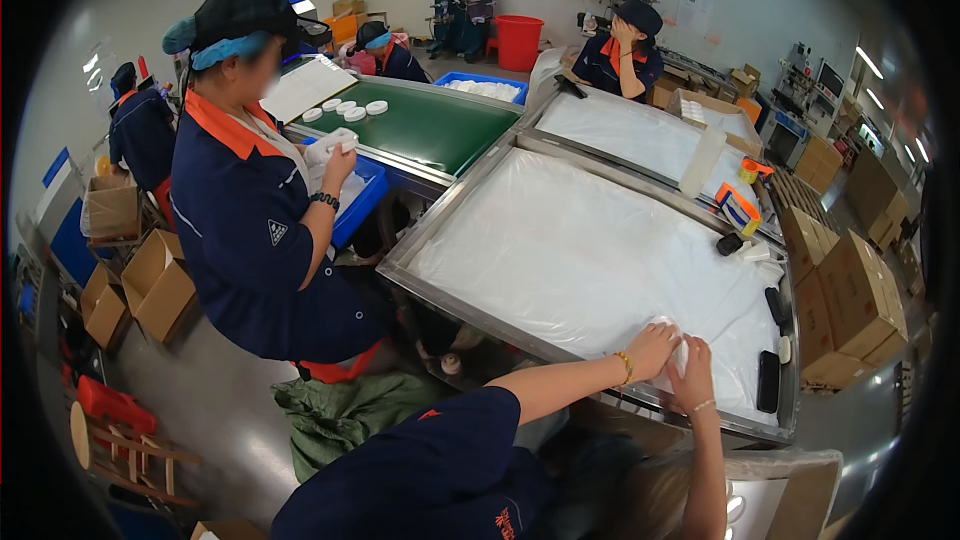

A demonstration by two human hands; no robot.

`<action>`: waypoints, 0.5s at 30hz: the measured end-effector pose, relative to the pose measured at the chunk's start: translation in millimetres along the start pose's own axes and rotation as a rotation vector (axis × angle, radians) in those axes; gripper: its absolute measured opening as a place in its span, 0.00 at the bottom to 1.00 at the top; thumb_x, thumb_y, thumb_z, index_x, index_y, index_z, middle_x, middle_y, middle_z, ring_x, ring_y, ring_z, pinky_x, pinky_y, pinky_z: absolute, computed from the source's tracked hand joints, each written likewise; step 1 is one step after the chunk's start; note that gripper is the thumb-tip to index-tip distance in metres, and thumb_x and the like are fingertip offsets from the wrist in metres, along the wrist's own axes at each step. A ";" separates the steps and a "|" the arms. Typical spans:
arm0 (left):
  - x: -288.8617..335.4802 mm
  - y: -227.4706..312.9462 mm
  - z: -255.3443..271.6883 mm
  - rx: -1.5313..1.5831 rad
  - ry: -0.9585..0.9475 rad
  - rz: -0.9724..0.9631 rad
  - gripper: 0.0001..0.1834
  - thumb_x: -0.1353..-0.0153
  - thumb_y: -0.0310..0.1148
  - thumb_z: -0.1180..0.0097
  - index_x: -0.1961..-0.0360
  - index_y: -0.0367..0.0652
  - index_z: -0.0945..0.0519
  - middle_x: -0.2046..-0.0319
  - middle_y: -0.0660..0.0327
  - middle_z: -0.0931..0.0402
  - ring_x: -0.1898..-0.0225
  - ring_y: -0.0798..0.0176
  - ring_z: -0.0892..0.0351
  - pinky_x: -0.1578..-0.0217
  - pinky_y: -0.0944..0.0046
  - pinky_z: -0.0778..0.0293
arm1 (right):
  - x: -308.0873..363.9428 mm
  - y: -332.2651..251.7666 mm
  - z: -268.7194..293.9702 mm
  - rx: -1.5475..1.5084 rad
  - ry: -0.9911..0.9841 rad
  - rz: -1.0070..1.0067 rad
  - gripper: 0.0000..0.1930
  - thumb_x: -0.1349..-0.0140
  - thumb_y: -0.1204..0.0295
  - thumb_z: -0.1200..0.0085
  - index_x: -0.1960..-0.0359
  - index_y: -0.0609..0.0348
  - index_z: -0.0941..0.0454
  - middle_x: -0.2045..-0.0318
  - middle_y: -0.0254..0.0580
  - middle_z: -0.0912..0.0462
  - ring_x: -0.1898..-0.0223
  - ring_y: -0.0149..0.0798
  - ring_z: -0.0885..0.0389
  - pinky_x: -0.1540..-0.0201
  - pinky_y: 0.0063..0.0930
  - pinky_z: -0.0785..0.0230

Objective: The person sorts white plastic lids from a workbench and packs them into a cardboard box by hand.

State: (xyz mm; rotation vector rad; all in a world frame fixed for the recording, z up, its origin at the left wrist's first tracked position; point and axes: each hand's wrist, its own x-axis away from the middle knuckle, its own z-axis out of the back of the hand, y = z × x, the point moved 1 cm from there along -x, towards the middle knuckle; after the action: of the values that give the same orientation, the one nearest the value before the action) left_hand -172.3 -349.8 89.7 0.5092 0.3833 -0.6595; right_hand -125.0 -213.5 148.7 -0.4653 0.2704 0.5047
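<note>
My left hand (654, 351), with a yellow bracelet at its wrist, is closed around a small white piece (664, 321) near the front edge of the plastic-covered table (560, 250). My right hand (692, 377) meets it from the right, its fingers bent against the same white piece. Most of the piece is hidden by my fingers, so its exact kind cannot be made out. Both hands are low over the white plastic sheet. Closest to them on the right, a black oblong case (768, 381) lies by the metal rim.
At the left, a co-worker (265, 210) holds something white beside a blue bin (362, 202). White round lids (355, 113) lie on a green conveyor (425, 130). Orange tape dispensers (738, 208) stand at the table's far right. Cartons (850, 290) are stacked beyond it. An open box (770, 500) is below my right arm.
</note>
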 end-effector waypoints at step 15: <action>-0.5 4.4 16.2 0.031 0.025 0.047 0.16 0.45 0.31 0.48 0.54 0.43 0.23 0.52 0.43 0.29 0.50 0.43 0.30 0.54 0.50 0.29 | 5.5 12.6 -17.4 0.122 0.022 -0.140 0.29 0.50 0.72 0.47 0.43 0.61 0.35 0.50 0.60 0.30 0.47 0.58 0.33 0.44 0.48 0.38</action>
State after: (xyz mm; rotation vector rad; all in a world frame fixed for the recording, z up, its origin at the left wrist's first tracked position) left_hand -166.9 -355.6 104.6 0.5550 0.3840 -0.6155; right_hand -129.2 -210.1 127.2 -0.3684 0.2864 0.3444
